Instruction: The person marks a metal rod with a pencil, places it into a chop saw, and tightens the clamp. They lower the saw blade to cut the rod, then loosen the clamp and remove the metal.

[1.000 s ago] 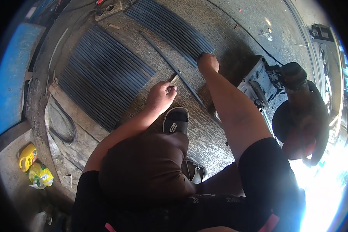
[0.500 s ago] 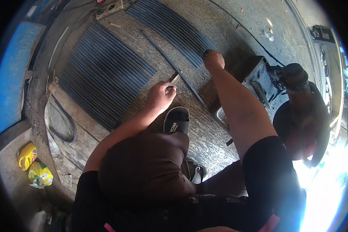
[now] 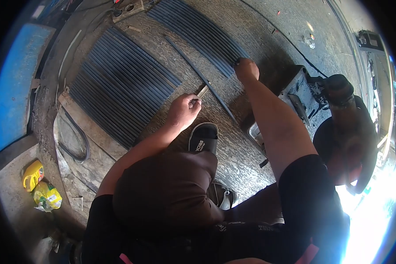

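Note:
My left hand (image 3: 185, 111) is closed around a short flat strip (image 3: 203, 91), light brown or dull metal. The strip's far end meets or lies close beside a single dark rod (image 3: 198, 72), which lies slantwise on the floor. My right hand (image 3: 247, 70) is closed at the near ends of a row of dark rods (image 3: 193, 33). Its fingertips look dark, and whatever they grip is hidden. To the left, a wider set of similar rods (image 3: 123, 83) lies side by side.
At right stands a cut-off machine with a round guard (image 3: 345, 136) and a metal base (image 3: 299, 99). A yellow bottle (image 3: 33, 176) and yellow-green bag (image 3: 47, 196) lie at left, near a blue panel (image 3: 20, 83). A black cable (image 3: 290, 44) crosses the floor.
The whole view has shifted slightly. Both hands keep nearly the same places by the strip and the rod ends.

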Available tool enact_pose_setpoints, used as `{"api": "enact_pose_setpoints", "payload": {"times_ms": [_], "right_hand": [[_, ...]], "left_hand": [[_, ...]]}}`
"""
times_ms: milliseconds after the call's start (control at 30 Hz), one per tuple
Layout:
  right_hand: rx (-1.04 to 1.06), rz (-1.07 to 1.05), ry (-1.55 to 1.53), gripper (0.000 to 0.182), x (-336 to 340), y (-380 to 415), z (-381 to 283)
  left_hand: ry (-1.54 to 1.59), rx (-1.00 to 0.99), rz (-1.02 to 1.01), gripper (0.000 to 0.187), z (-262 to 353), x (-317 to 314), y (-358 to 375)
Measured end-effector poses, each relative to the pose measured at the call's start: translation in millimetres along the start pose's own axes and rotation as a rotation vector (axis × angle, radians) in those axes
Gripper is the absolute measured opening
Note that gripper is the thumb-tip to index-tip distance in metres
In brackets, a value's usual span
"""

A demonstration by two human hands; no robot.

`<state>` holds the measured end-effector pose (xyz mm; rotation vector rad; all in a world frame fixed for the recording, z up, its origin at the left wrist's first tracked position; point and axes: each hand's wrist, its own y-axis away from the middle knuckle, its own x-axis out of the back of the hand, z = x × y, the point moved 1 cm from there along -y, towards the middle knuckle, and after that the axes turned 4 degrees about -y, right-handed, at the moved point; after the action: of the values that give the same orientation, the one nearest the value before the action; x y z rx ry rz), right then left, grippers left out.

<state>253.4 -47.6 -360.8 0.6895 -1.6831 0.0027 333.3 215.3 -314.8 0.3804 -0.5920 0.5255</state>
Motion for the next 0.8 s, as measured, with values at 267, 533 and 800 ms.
{"api": "enact_pose_setpoints", "payload": {"times_ms": [267,533,800], "right_hand": [[-0.034,0.035,-0.015,0.026,12.9,-7.8,14.4],[0.04,0.043,-0.041,0.026,4.5,-13.8,11.7],[0.027,0.04,-0.019,0.024,8.6,-14.4,9.3]], "left_hand": [[0.02,0.003,-0.002,0.015,2.9,4.5,0.9],[-0.064,-0.041,-0.052,0.013,-1.0,3.7,2.1],[-0.038,-0.047,-0.056,0.013,0.2,4.8,3.0]]}}
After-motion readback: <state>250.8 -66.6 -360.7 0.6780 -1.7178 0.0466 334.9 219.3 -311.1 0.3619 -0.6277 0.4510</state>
